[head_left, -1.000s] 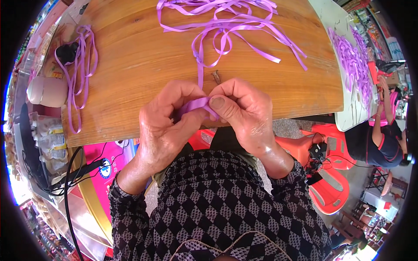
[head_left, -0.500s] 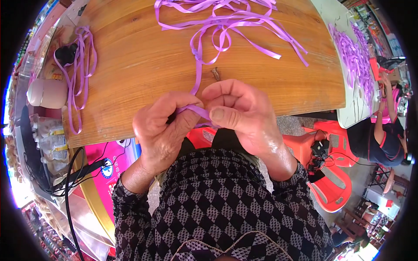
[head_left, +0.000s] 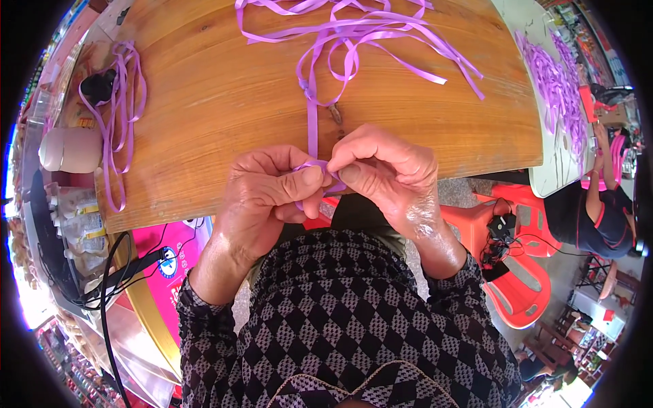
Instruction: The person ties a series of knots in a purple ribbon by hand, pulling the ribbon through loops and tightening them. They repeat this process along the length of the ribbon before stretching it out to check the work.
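Observation:
A purple ribbon [head_left: 312, 129] runs from the tangle on the table down to my two hands at the near edge. My left hand [head_left: 269, 187] pinches it between thumb and fingers, where a loop of it curves over the fingertips. Close against it, my right hand [head_left: 391, 173] pinches the same ribbon with thumb and forefinger. The fingertips of both hands almost meet, and the part between them is partly hidden. Further up the ribbon, a small knot [head_left: 304, 84] lies on the wood.
Purple ribbons [head_left: 354, 30] spread over the far part of the wooden table [head_left: 204, 122]. More hang at the left beside a pale rounded container [head_left: 71, 149]. Another ribbon heap [head_left: 554, 88] covers a white table at right. Red stools [head_left: 520, 285] stand right; another person sits beyond.
My left thumb has come over the top of the ribbon, and my right fingers have closed in a pinch. The ribbon above my hands now runs straighter.

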The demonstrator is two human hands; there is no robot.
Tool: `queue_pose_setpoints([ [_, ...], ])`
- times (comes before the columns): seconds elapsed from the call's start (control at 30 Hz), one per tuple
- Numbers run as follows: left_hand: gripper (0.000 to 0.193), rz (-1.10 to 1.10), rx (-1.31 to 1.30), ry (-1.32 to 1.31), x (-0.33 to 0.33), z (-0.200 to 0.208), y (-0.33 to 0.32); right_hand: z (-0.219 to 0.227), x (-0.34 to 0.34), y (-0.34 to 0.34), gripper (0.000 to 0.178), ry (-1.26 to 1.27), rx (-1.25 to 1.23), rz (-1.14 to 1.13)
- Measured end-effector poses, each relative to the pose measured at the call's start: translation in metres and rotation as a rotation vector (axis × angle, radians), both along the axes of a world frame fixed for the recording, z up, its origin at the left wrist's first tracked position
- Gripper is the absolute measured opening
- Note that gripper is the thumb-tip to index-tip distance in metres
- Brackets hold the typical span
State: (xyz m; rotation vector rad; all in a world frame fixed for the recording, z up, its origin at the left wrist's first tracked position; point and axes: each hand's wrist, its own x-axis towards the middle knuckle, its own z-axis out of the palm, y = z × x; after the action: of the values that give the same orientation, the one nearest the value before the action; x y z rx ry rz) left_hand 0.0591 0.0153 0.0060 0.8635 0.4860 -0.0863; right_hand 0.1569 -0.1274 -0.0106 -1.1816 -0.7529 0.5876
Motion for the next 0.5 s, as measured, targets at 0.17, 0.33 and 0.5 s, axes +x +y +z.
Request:
queue_pose_setpoints([
  [0.17,0.014,-0.074,-0.039,-0.020,0.000,-0.004,0.002,-0.003,0.009,-0.004,0.009,-0.147,-0.030,-0.021],
  [0.33,0.014,-0.069,-0.040,-0.009,0.002,0.001,0.001,0.000,0.006,-0.003,0.010,-0.199,-0.042,-0.054],
  [0.5,0.013,0.056,0.014,0.032,0.004,0.003,-0.002,0.010,0.004,0.001,0.018,-0.431,-0.094,-0.113],
])
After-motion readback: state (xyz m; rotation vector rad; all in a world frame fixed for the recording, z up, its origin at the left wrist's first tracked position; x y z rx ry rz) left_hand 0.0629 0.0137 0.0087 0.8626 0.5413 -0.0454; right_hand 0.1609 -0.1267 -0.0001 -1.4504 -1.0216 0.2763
